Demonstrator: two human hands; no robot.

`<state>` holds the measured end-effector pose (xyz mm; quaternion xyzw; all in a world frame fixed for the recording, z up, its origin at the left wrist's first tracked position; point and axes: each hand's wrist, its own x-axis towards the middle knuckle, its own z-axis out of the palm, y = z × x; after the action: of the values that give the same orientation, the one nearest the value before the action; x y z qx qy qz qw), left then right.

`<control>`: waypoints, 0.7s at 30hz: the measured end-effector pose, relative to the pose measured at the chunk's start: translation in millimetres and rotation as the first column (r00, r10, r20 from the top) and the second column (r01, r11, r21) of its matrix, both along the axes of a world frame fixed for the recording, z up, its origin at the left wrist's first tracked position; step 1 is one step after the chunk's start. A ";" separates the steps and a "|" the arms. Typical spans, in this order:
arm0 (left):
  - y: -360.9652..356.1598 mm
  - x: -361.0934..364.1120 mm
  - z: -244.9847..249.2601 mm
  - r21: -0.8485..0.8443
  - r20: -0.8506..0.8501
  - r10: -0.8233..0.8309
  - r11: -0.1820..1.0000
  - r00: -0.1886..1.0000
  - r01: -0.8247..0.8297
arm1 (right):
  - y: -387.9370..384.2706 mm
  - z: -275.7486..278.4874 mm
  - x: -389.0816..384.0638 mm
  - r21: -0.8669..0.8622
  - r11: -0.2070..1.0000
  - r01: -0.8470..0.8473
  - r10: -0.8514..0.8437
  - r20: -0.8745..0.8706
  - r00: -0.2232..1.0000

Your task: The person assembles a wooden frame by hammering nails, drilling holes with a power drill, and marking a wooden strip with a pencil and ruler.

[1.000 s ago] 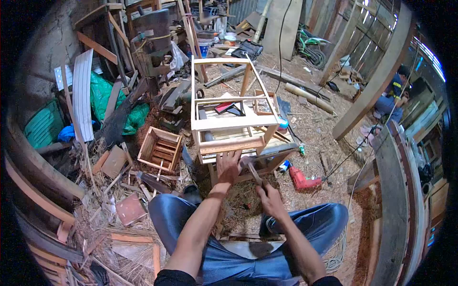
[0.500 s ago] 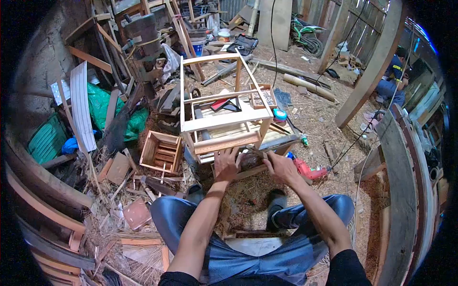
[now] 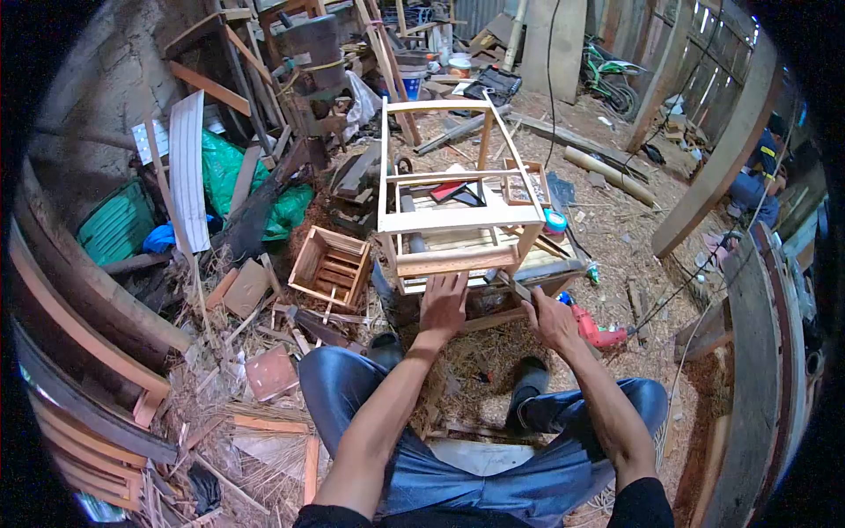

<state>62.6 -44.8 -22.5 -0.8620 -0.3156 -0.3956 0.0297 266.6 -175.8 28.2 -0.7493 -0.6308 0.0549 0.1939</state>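
Observation:
A pale wooden frame [image 3: 462, 220], like a small stool or chair frame, rests on a low slatted bench [image 3: 563, 271]. My left hand [image 3: 443, 308] lies with its fingers stretched out against the frame's near lower rail [image 3: 453, 261]. In my right hand [image 3: 552, 319] is what looks like a hammer [image 3: 509, 282], its dark head near the rail's right end and its handle in my closed fingers. Behind the near rails lie a red-and-black triangular square [image 3: 458, 192] and a small wooden tray [image 3: 526, 183] of small pieces. A turquoise tape measure [image 3: 554, 221] sits right of the frame.
A slatted wooden crate [image 3: 330, 267] stands to the left, and a red power drill [image 3: 598, 328] lies to the right on the shavings. Scrap wood and a green tarp [image 3: 288, 211] fill the left side. A wooden post [image 3: 717, 163] leans at right, with another person [image 3: 755, 180] beyond.
The whole scene has shifted rightward in view as my head turned left. The hammer in my right hand is angled differently, with its head closer to the rail. My left hand stays at the rail.

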 end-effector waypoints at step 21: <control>8.3 -79.7 24.5 -0.302 0.409 -0.019 0.941 0.912 0.155 | 35.8 0.0 -87.5 -0.088 0.996 -0.012 -0.019 -0.344 0.939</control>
<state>-17.1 -36.5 2.0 -0.7688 -0.3370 -0.5065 -0.1970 179.0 -140.0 28.3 -0.7370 -0.5829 0.2128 0.2678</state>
